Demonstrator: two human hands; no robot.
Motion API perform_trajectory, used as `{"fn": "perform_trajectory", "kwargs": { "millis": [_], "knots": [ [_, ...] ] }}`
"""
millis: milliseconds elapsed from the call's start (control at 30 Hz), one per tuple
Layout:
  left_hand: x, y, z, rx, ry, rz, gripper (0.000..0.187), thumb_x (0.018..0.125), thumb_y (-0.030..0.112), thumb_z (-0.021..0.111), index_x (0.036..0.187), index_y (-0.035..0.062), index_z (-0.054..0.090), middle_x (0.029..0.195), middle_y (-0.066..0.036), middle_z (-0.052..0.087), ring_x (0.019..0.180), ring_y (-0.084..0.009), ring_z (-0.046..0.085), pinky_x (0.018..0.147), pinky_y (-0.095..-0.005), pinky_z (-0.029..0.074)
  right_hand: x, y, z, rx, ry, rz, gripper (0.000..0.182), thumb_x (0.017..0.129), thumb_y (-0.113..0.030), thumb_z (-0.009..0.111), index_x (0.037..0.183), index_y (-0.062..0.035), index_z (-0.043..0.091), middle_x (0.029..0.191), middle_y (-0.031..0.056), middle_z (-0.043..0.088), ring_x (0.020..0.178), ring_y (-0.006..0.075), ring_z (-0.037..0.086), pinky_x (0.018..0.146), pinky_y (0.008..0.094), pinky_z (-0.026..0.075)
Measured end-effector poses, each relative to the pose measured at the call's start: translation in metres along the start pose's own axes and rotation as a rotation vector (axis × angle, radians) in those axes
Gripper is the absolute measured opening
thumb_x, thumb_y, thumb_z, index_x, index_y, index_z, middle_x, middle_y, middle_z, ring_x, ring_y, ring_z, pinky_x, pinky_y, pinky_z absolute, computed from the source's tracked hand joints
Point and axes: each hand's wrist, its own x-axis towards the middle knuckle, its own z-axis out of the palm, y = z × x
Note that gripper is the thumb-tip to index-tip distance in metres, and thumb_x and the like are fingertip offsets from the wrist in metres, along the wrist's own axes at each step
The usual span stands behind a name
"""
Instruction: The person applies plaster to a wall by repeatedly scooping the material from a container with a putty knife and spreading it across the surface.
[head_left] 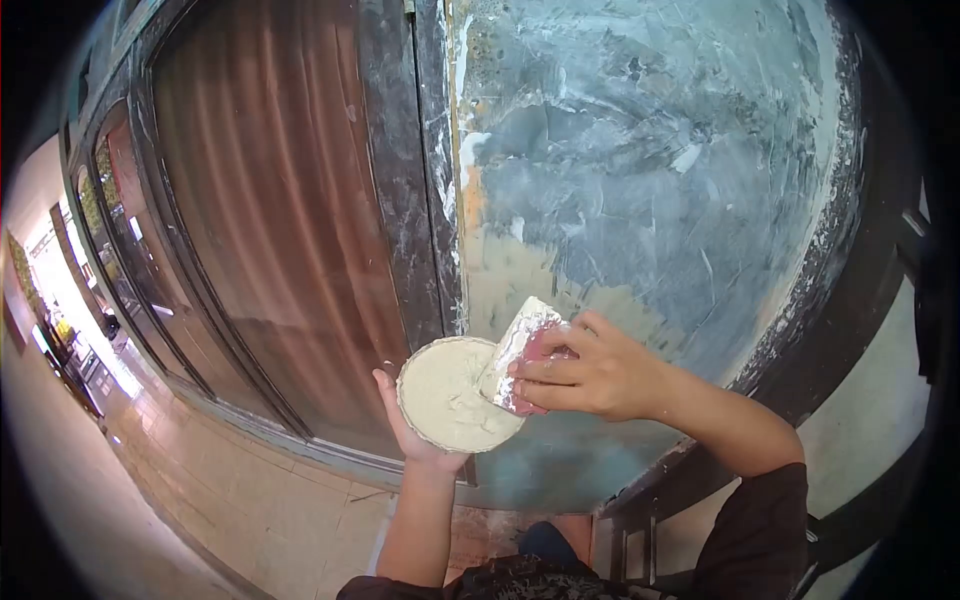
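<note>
My left hand [408,428] supports a round bowl [418,441] from below and at its side, with the thumb along the left rim. Pale, creamy putty [445,395] fills the bowl, smooth in most places and ridged near the middle. A wide putty scraper [517,345], pink under thick white smears, is gripped by my right hand [597,372]. Its lower edge is at the right part of the bowl, touching or just over the putty. Behind both hands, a blue-grey wall panel [640,200] carries patchy white filler and a beige lower area.
A dark, paint-smeared frame post [395,130] separates the panel from a window with a brown curtain [270,190]. Dark wooden furniture [885,330] stands at the right. Tiled floor [250,485] runs along the left towards a bright opening.
</note>
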Motion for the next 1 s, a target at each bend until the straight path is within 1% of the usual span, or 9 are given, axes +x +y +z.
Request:
{"fn": "perform_trajectory", "kwargs": {
  "millis": [333, 400, 467, 500, 567, 700, 800, 833, 1000],
  "knots": [
    [0.004, -0.007, -0.001, 0.034, 0.043, -0.008, 0.091, 0.099, 0.078, 0.03, 0.142, 0.0011, 0.055, 0.143, -0.021, 0.059, 0.126, -0.0393, 0.06, 0.106, -0.053, 0.05, -0.008, 0.005, 0.003, 0.072, 0.023, 0.089, 0.032, 0.085, -0.012, 0.068, 0.116, -0.0186, 0.071, 0.117, -0.0042, 0.069, 0.108, 0.0221, 0.059, 0.084, 0.0375, 0.042],
    [0.004, -0.007, -0.008, 0.032, 0.076, -0.019, 0.091, 0.098, 0.079, 0.03, 0.143, 0.0039, 0.056, 0.146, -0.021, 0.056, 0.127, -0.0423, 0.058, 0.106, -0.0613, 0.048, -0.013, 0.011, -0.002, 0.094, 0.053, 0.152, 0.032, 0.083, -0.01, 0.07, 0.113, -0.0172, 0.07, 0.114, -0.003, 0.069, 0.106, 0.0228, 0.059, 0.085, 0.038, 0.041],
    [0.003, -0.007, -0.011, 0.095, 0.068, -0.05, 0.09, 0.097, 0.081, 0.03, 0.144, 0.0087, 0.056, 0.149, -0.019, 0.054, 0.13, -0.0463, 0.055, 0.105, -0.0742, 0.043, -0.016, 0.021, -0.013, 0.045, 0.034, 0.442, 0.026, 0.083, -0.006, 0.07, 0.109, -0.0117, 0.069, 0.107, 0.0022, 0.069, 0.102, 0.0262, 0.058, 0.09, 0.0402, 0.04],
    [0.001, -0.006, -0.013, 0.094, 0.067, -0.049, 0.09, 0.097, 0.081, 0.03, 0.144, 0.0087, 0.056, 0.149, -0.019, 0.054, 0.13, -0.0463, 0.055, 0.105, -0.0742, 0.043, -0.019, 0.029, -0.016, 0.045, 0.034, 0.441, 0.026, 0.083, -0.006, 0.07, 0.109, -0.0117, 0.069, 0.107, 0.0022, 0.069, 0.102, 0.0262, 0.058, 0.09, 0.0402, 0.04],
    [-0.001, -0.005, -0.015, 0.123, 0.102, -0.042, 0.089, 0.096, 0.082, 0.029, 0.146, 0.0129, 0.054, 0.153, -0.017, 0.05, 0.133, -0.0495, 0.051, 0.101, -0.0843, 0.036, -0.025, 0.046, -0.019, 0.125, 0.318, 0.668, 0.018, 0.088, -0.008, 0.069, 0.106, -0.0073, 0.067, 0.102, 0.0064, 0.068, 0.1, 0.0295, 0.054, 0.093, 0.0425, 0.038],
    [-0.009, -0.003, -0.013, 0.085, 0.127, -0.009, 0.089, 0.095, 0.083, 0.03, 0.148, 0.0145, 0.052, 0.155, -0.017, 0.047, 0.134, -0.0508, 0.049, 0.099, -0.0874, 0.034, -0.032, 0.064, -0.023, 0.018, 0.375, 0.895, 0.025, 0.09, -0.022, 0.075, 0.108, -0.0061, 0.067, 0.102, 0.0082, 0.067, 0.098, 0.0306, 0.05, 0.093, 0.0447, 0.036],
    [-0.013, 0.001, -0.013, 0.118, 0.132, -0.014, 0.089, 0.095, 0.082, 0.03, 0.149, 0.015, 0.051, 0.154, -0.018, 0.048, 0.134, -0.0506, 0.049, 0.098, -0.0877, 0.034, -0.034, 0.065, -0.012, -0.18, 0.285, 0.841, 0.029, 0.089, -0.027, 0.077, 0.107, -0.0065, 0.068, 0.101, 0.0074, 0.067, 0.097, 0.0298, 0.049, 0.09, 0.045, 0.034],
    [-0.016, 0.002, -0.004, 0.07, 0.119, -0.015, 0.093, 0.097, 0.082, 0.027, 0.147, 0.0067, 0.051, 0.149, -0.018, 0.054, 0.131, -0.0393, 0.056, 0.107, -0.0593, 0.049, -0.039, 0.07, -0.003, -0.226, 0.316, 0.806, 0.032, 0.087, -0.031, 0.078, 0.106, -0.0073, 0.068, 0.099, 0.006, 0.066, 0.096, 0.0293, 0.048, 0.087, 0.0451, 0.032],
    [-0.018, 0.003, -0.004, -0.002, 0.009, -0.013, 0.095, 0.096, 0.083, 0.028, 0.148, 0.0065, 0.05, 0.15, -0.019, 0.052, 0.131, -0.0406, 0.056, 0.106, -0.0606, 0.049, -0.04, 0.079, 0.014, -0.286, 0.291, 0.766, 0.031, 0.086, -0.033, 0.079, 0.103, -0.0084, 0.068, 0.097, 0.0045, 0.065, 0.097, 0.0293, 0.048, 0.086, 0.0457, 0.031]
  ]
}}
